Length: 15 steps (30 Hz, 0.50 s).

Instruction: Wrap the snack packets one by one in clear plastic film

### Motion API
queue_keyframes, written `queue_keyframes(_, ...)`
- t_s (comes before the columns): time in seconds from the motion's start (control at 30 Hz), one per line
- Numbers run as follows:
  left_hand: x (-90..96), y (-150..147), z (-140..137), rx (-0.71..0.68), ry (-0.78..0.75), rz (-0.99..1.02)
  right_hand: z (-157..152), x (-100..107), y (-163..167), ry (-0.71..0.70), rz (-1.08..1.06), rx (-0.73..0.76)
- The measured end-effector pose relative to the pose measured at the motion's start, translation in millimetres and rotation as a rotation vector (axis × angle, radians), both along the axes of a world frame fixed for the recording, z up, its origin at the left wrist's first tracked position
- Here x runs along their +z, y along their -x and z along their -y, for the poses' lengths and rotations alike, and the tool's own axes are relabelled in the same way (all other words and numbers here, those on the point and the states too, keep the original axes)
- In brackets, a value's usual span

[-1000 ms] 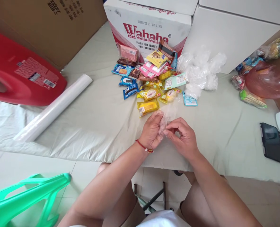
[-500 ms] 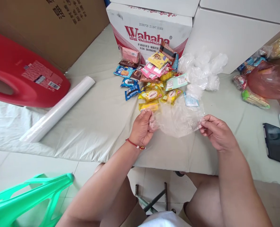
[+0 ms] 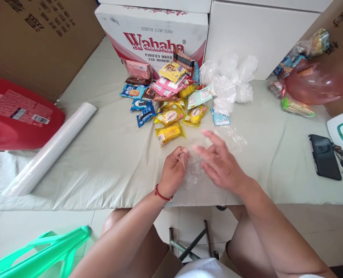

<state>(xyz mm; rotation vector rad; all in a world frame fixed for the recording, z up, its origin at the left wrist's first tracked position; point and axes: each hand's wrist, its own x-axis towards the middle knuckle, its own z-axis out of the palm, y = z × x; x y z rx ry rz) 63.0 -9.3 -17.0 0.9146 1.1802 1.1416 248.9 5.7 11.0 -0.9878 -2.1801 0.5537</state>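
- A pale cloth (image 3: 113, 162) covers the table, and a white water carton (image 3: 151, 36) stands at the back, beyond the fingers of both hands.
- The left hand (image 3: 173, 172) is closed in a fist around a bunch of clear plastic (image 3: 193, 173), which hangs loose between the two hands.
- The right hand (image 3: 225, 164) has its fingers spread and blurred, just beside the plastic; whether a fingertip touches it, I cannot tell. Half a second ago these fingers pinched the far edge of the plastic, stretched wide between the hands.
- Just beyond the right fingertips lies a crumpled clear wrapper (image 3: 232, 139), on cloth that is bare a second ago.
- Just past the left knuckles lies a yellow packet (image 3: 170, 134), nearest of the piled snacks (image 3: 171, 87). Half a second ago the left hand partly covers it; now it shows whole.
- Farther beyond the right fingers sits a heap of crumpled clear bags (image 3: 232, 83).
- Well left of the left hand lies a white roll (image 3: 52, 148); well right of the right hand, a phone (image 3: 324, 156).
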Motion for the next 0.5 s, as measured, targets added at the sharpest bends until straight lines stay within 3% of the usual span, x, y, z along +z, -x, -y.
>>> queue_keyframes(0.07,-0.6,0.2,0.1,-0.011,-0.038,-0.032,5.0,-2.3,14.1,-0.060,0.075,0.080)
queue_keyframes(0.17,-2.1,2.5,-1.5,0.010,-0.013,-0.079,8.6,-6.4,22.0,-0.150,0.111,0.057)
queue_keyframes(0.33,-3.7,15.4,-14.3,0.190,0.108,-0.007,13.8,-4.8,14.7,-0.251,0.088,0.017)
queue_keyframes(0.5,2.5,34.2,-31.5,0.381,0.132,-0.003,36.3,10.5,18.9,-0.285,0.295,-0.176)
